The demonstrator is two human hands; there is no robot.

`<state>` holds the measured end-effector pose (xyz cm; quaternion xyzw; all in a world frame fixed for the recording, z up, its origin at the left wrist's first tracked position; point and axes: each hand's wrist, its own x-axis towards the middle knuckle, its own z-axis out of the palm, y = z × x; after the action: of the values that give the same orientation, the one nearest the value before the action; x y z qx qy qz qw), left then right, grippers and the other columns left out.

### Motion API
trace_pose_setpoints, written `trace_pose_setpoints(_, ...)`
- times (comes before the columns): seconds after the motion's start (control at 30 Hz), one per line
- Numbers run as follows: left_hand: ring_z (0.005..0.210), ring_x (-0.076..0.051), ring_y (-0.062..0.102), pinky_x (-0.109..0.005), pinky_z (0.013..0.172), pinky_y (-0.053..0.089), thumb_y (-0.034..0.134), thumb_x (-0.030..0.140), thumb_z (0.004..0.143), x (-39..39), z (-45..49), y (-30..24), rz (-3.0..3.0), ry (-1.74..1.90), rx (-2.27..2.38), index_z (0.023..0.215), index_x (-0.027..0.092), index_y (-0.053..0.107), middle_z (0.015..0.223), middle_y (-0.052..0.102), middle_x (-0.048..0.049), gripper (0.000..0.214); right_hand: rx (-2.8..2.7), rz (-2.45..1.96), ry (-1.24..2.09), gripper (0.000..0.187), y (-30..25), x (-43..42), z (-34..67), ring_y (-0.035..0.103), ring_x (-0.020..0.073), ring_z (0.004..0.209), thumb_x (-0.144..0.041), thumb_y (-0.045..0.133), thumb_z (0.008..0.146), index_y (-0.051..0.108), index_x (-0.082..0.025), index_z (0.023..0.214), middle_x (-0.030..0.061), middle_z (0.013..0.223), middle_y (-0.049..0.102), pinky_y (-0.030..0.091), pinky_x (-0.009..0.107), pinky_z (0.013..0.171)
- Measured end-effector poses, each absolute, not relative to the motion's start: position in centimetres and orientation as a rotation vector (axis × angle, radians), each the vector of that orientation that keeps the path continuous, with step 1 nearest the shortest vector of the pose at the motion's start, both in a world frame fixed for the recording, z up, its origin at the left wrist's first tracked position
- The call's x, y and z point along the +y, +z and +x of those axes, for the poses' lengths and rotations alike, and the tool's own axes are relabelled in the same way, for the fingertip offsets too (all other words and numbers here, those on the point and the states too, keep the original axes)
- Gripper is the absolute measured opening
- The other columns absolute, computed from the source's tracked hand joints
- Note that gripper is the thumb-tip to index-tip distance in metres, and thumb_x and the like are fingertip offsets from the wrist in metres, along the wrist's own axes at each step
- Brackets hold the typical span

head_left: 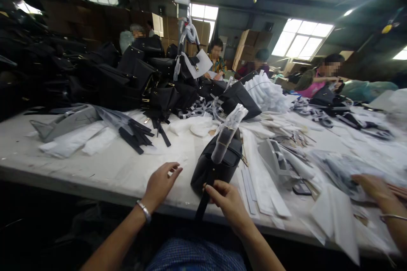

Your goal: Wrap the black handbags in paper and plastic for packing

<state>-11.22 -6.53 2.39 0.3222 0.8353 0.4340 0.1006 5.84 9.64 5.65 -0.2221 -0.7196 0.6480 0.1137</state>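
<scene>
A black handbag [203,159] stands on the white table right in front of me. Clear plastic wrap [226,135] covers its upright handle. From the bag a black strap [203,205] runs down past the table's edge, and my right hand [227,201] pinches it between thumb and fingers close to the bag's near side. To the left of the bag, my left hand [162,184] hovers over the table with curved fingers apart and nothing in them. A silver bracelet is on the left wrist.
Black handbags [127,72] are piled at the back left. Black straps [133,133] lie with white wrapping sheets [79,135] on the left. A grey tape dispenser [275,161] and white strips are on the right. A co-worker's hand [370,184] reaches in there; several people work across the table.
</scene>
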Motion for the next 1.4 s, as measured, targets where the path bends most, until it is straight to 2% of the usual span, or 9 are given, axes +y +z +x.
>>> trace_pose_setpoints(0.1,0.095,-0.026,0.059,-0.040,0.089,0.045,0.064,0.049,0.081,-6.0,-15.1,0.9,0.877,1.127,2.660,0.095,0.018,0.067,0.097,0.066,-0.0094,0.034,-2.089,-0.653,1.947,0.038,5.3,9.7,6.1,0.049,0.0104,0.057,-0.051,0.067,0.082,0.070,-0.013,0.079,-0.0013,0.061,0.055,0.033,0.021,0.051)
trace_pose_setpoints(0.2,0.085,-0.021,0.060,-0.040,0.085,0.047,0.069,0.044,0.080,-5.5,-16.7,-0.3,0.867,0.994,2.678,0.082,0.017,0.065,0.085,0.065,-0.0043,0.027,-2.069,-0.618,1.982,0.038,4.8,9.9,6.3,0.049,0.0099,0.056,-0.050,0.067,0.083,0.070,-0.013,0.080,-0.0013,0.060,0.055,0.033,0.021,0.051)
trace_pose_setpoints(0.3,0.084,-0.019,0.063,-0.041,0.085,0.049,0.063,0.044,0.087,-5.3,-17.4,-0.3,0.850,0.971,2.637,0.084,0.016,0.066,0.085,0.067,-0.0025,0.029,-2.052,-0.599,2.012,0.037,4.5,10.1,6.3,0.048,0.0094,0.055,-0.050,0.067,0.083,0.071,-0.013,0.083,-0.0014,0.059,0.056,0.032,0.021,0.050)
trace_pose_setpoints(0.47,0.101,-0.022,0.064,-0.043,0.095,0.046,0.060,0.047,0.088,-5.8,-18.3,2.8,0.853,1.176,2.546,0.095,0.016,0.070,0.103,0.072,-0.0072,0.034,-1.998,-0.564,2.075,0.038,4.9,10.2,6.4,0.048,0.0097,0.056,-0.051,0.067,0.083,0.073,-0.014,0.084,-0.0010,0.061,0.057,0.034,0.021,0.052)
trace_pose_setpoints(0.6,0.089,-0.024,0.066,-0.032,0.083,0.047,0.065,0.054,0.079,-6.9,-17.5,6.4,0.842,1.310,2.406,0.088,0.016,0.075,0.088,0.075,-0.0052,0.040,-1.910,-0.498,2.175,0.037,5.7,9.9,6.5,0.050,0.0107,0.060,-0.050,0.067,0.083,0.075,-0.014,0.085,-0.0003,0.064,0.059,0.040,0.023,0.060)
trace_pose_setpoints(0.7,0.081,-0.021,0.065,-0.028,0.076,0.047,0.070,0.053,0.074,-8.3,-15.3,8.0,0.828,1.329,2.275,0.081,0.016,0.075,0.081,0.075,-0.0034,0.038,-1.795,-0.509,2.225,0.036,5.7,9.4,6.3,0.052,0.0111,0.061,-0.048,0.070,0.081,0.077,-0.014,0.091,0.0005,0.065,0.061,0.041,0.023,0.062)
trace_pose_setpoints(0.9,0.067,-0.019,0.063,-0.027,0.064,0.047,0.075,0.047,0.069,-11.5,-9.6,7.0,0.735,1.270,2.137,0.072,0.015,0.074,0.070,0.072,-0.0029,0.031,-1.277,-0.567,2.345,0.031,5.3,7.4,5.5,0.050,0.0081,0.061,-0.041,0.077,0.077,0.078,-0.015,0.094,0.0004,0.068,0.062,0.043,0.020,0.060)
trace_pose_setpoints(1.03,0.072,-0.020,0.065,-0.028,0.069,0.049,0.073,0.045,0.072,-13.0,-7.1,5.7,0.680,1.261,2.123,0.073,0.016,0.075,0.074,0.074,-0.0039,0.029,-1.003,-0.659,2.309,0.029,5.9,6.0,4.5,0.052,0.0071,0.062,-0.036,0.085,0.068,0.079,-0.018,0.090,0.0009,0.077,0.067,0.047,0.019,0.062)
trace_pose_setpoints(1.4,0.078,-0.023,0.066,-0.030,0.075,0.050,0.073,0.046,0.073,-13.7,-5.5,5.8,0.662,1.320,2.133,0.077,0.018,0.077,0.081,0.076,-0.0057,0.028,-1.086,-0.758,2.112,0.035,5.8,4.7,3.4,0.055,0.0121,0.065,-0.039,0.083,0.068,0.078,-0.017,0.095,-0.0008,0.062,0.062,0.050,0.026,0.069)
